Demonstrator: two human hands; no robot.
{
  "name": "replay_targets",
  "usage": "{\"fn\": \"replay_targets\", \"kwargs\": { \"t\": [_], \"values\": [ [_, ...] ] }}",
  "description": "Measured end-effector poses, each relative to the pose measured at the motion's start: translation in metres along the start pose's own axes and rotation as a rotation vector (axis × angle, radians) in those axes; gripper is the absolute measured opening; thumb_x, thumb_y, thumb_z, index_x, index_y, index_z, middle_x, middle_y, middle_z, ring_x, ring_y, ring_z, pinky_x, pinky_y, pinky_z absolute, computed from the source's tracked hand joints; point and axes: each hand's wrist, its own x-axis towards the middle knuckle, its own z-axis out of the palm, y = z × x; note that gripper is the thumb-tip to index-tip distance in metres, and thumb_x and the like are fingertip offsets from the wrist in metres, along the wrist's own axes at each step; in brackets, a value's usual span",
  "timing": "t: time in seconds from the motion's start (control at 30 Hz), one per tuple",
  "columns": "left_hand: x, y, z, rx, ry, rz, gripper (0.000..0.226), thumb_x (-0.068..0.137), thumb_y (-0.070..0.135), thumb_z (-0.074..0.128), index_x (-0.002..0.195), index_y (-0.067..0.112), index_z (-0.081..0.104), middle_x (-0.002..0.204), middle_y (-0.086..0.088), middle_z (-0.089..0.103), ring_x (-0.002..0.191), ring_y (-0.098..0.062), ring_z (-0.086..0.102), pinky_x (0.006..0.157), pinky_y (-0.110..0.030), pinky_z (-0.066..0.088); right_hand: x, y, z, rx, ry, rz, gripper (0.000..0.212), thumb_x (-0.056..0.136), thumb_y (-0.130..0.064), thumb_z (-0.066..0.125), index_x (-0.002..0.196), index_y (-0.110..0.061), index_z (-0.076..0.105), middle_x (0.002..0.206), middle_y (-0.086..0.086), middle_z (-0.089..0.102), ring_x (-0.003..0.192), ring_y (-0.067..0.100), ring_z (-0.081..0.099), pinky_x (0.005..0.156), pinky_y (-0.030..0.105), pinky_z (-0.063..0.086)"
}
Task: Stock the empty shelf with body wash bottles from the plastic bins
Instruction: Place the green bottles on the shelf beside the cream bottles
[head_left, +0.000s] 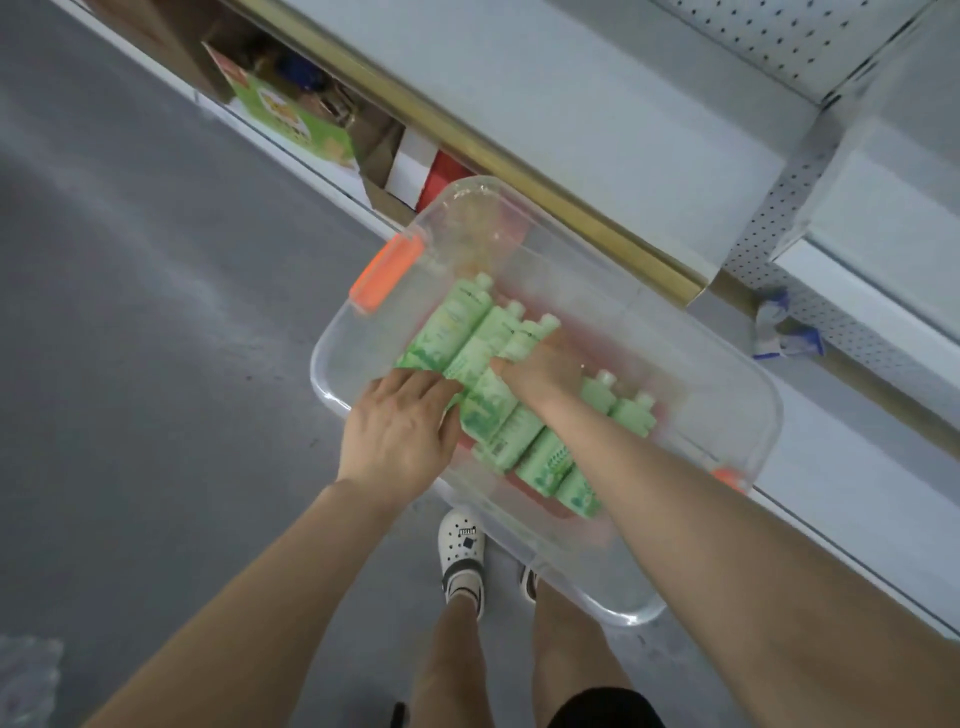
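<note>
A clear plastic bin (675, 358) with orange latches (385, 272) stands on the floor below me, holding several light green body wash bottles (470, 332) lying on their sides. My left hand (400, 431) reaches over the bin's near rim, its fingers curled round a green bottle (491, 410). My right hand (537, 371) is inside the bin among the bottles, its fingers curled round another green bottle (524, 338). The white shelf (597, 104) lies above the bin with nothing on it.
The bottom shelf on the left holds a green carton (291, 114) and cardboard boxes (405, 166). A gold price rail (493, 156) edges the white shelf. Crumpled blue-white wrapper (784, 332) lies on a lower shelf. My feet in white clogs (462, 556) stand on grey floor (130, 312).
</note>
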Motion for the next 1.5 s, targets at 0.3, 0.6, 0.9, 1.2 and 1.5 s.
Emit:
{"fn": "replay_targets", "kwargs": {
  "t": [0.3,0.6,0.9,1.2,1.5],
  "values": [
    [0.037,0.011,-0.014,0.033,-0.425,-0.134,0.064,0.089,0.04,0.057,0.144,0.017,0.032,0.147,-0.004,0.034,0.134,-0.028,0.033,0.1,-0.04,0.04,-0.028,0.046,-0.058,0.295,-0.03,0.007,0.087,0.073,-0.034,0.083,0.136,-0.014,0.027,0.123,0.004,0.054,0.11,0.025,0.056,0.088,0.036,0.047],
    [0.113,-0.009,0.066,-0.122,-0.542,-0.459,0.066,0.093,0.028,0.057,0.142,-0.001,0.024,0.131,-0.028,0.044,0.121,-0.046,0.044,0.1,-0.045,0.035,-0.024,0.096,-0.038,0.116,-0.039,-0.037,0.088,0.075,-0.033,0.075,0.145,-0.025,0.024,0.123,0.005,0.058,0.102,0.026,0.058,0.078,0.031,0.042],
    [0.117,-0.011,0.068,-0.193,-0.541,-0.537,0.051,0.091,0.013,0.058,0.131,-0.008,0.033,0.127,-0.03,0.05,0.116,-0.045,0.05,0.089,-0.043,0.043,-0.018,0.096,-0.043,0.335,-0.136,-0.022,0.087,0.08,-0.022,0.075,0.145,-0.027,0.018,0.115,0.002,0.062,0.091,0.022,0.064,0.069,0.031,0.052],
    [0.072,0.02,-0.018,-0.965,-0.437,-0.52,0.051,0.085,0.004,0.068,0.13,0.001,0.043,0.117,-0.015,0.057,0.106,-0.029,0.059,0.089,-0.044,0.051,-0.083,0.105,-0.085,0.481,-0.142,-0.165,0.086,0.072,-0.019,0.083,0.14,-0.016,0.029,0.124,0.0,0.056,0.111,0.017,0.058,0.091,0.035,0.048],
    [0.007,0.068,-0.109,-1.141,-0.361,-0.388,0.048,0.084,0.008,0.07,0.127,0.007,0.049,0.118,-0.011,0.061,0.104,-0.025,0.063,0.085,-0.04,0.056,-0.18,0.1,-0.155,0.769,0.038,-0.242,0.066,0.083,-0.016,0.076,0.131,-0.019,0.032,0.107,-0.014,0.056,0.086,-0.01,0.061,0.067,0.01,0.048]
  ]
}}
